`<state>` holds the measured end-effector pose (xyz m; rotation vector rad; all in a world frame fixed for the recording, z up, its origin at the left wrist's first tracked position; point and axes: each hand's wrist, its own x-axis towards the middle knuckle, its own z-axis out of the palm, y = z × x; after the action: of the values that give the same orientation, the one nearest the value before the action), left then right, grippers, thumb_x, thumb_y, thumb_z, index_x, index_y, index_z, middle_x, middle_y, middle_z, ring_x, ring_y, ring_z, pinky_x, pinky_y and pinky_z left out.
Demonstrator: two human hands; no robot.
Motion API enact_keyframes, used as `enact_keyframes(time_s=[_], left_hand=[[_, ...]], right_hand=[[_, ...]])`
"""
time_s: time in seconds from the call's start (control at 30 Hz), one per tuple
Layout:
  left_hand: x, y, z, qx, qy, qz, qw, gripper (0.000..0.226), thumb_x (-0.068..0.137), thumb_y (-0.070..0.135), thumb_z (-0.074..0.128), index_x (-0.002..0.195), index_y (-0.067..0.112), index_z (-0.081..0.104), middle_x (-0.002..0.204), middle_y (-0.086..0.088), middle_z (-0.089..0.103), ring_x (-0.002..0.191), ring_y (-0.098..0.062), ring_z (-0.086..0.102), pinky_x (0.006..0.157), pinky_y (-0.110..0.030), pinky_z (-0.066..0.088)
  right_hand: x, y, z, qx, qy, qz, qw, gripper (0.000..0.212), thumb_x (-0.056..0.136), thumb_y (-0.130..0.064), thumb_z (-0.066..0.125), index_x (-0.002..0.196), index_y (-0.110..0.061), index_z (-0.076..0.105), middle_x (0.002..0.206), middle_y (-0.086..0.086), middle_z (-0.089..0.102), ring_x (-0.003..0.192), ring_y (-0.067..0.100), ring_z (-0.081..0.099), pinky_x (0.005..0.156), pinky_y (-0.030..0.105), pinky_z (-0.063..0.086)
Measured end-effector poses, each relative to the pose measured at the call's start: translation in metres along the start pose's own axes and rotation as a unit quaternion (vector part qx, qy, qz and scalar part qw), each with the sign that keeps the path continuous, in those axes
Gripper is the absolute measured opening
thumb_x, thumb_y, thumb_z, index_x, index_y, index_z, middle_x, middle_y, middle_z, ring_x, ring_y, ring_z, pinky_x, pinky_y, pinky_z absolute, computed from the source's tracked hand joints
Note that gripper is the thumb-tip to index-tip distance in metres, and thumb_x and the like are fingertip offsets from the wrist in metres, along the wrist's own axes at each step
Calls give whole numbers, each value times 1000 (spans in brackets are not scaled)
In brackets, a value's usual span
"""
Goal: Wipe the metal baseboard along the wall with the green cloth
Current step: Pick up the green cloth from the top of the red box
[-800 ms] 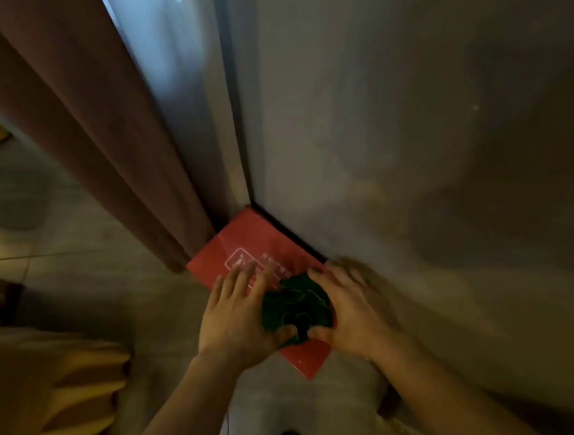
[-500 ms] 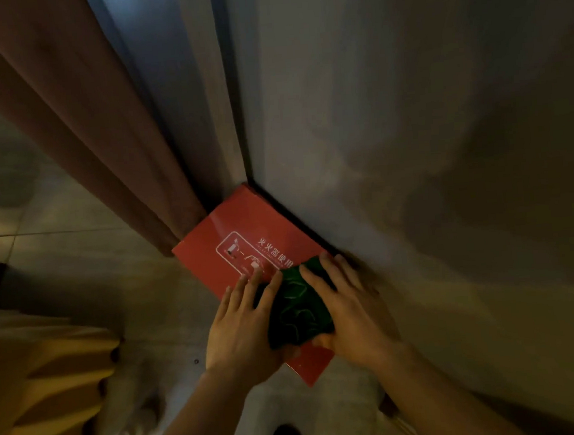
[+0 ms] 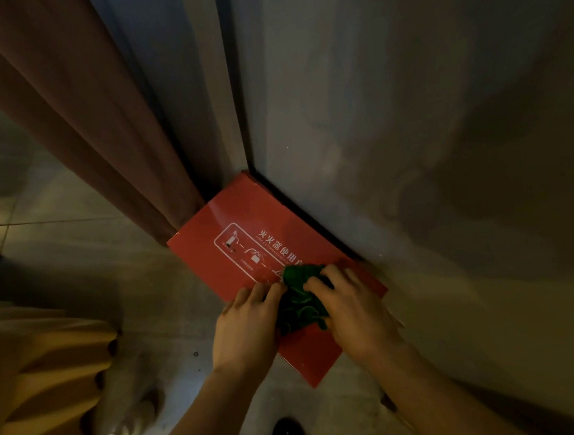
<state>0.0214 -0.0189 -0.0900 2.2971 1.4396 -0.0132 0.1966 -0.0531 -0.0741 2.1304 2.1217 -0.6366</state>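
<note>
Both hands pressed on bunched green cloth [image 3: 301, 302] atop red box [image 3: 247, 251] by the wall [image 3: 410, 139], left hand [image 3: 244, 327] grip loosely holding its edge, right hand [image 3: 351, 305] grip clutching it

Green cloth [image 3: 300, 297], red box [image 3: 247, 251]

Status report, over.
Both hands, left and right, on the green cloth, bunched atop the red box. Box stands against the wall, covering its base.
</note>
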Motion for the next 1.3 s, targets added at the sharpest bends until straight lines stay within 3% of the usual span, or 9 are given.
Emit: enact_keyframes(time_s=[0.33, 0.7, 0.9, 1.1, 1.3], left_hand=[[0, 9, -47, 10, 11, 26, 1000, 52, 93, 24, 64, 138, 36, 41, 132, 10, 55, 114, -22, 52, 81, -36, 50], [-17, 42, -153, 17, 48, 90, 995, 40, 90, 27, 66, 126, 29, 50, 117, 5, 58, 109, -26, 54, 79, -43, 53], [-48, 54, -221, 29, 90, 121, 988, 49, 84, 20, 71, 127, 30, 51, 113, 3, 58, 106, -28, 54, 74, -43, 51], [-94, 55, -296, 36, 129, 159, 978, 50, 85, 18, 70, 127, 33, 48, 118, 6, 57, 108, -23, 53, 80, -40, 50], [-149, 55, -369, 42, 179, 200, 962, 47, 85, 17, 69, 126, 32, 51, 114, 6, 58, 103, -22, 52, 75, -36, 46]], right_hand=[[-18, -16, -35, 20, 58, 28, 998, 49, 84, -13, 68, 127, -27, 50, 123, 2, 49, 110, 25, 50, 83, 39, 52], [-60, -48, -135, 11, 126, 55, 990, 48, 79, -15, 71, 123, -23, 54, 113, 5, 54, 102, 27, 54, 78, 41, 52], [-98, -86, -194, 11, 176, 57, 983, 46, 79, -7, 67, 122, -21, 57, 113, 7, 57, 101, 30, 55, 77, 41, 51], [-146, -139, -248, -10, 231, 61, 971, 46, 82, -17, 71, 122, -26, 51, 114, 2, 54, 100, 24, 54, 74, 39, 52], [-199, -199, -295, -23, 289, 70, 954, 44, 82, -16, 70, 122, -26, 53, 111, 0, 55, 97, 23, 55, 71, 38, 52]])
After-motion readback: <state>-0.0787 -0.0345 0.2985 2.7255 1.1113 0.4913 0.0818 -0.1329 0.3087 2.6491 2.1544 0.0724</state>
